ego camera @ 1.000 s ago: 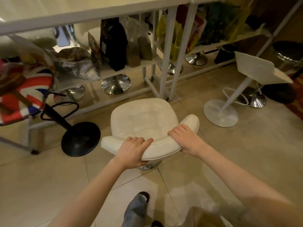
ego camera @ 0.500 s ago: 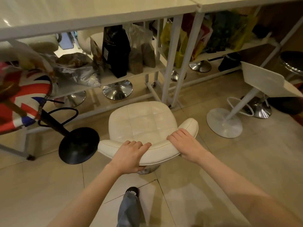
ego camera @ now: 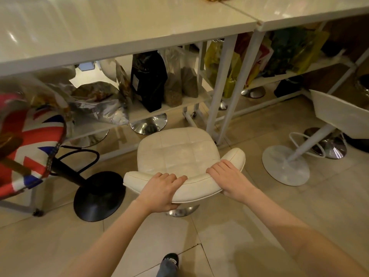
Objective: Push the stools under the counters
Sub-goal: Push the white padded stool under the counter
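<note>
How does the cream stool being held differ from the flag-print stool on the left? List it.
The cream stool has a plain quilted seat and a chrome base; the flag-print stool has a red, white and blue seat and a black base. The left hand and right hand grip the cream stool's backrest; nothing touches the flag-print stool. Both are single-pedestal stools.

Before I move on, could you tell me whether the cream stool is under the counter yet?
Not yet: the cream stool stands on open floor before the counter, both hands gripping its backrest.
</note>
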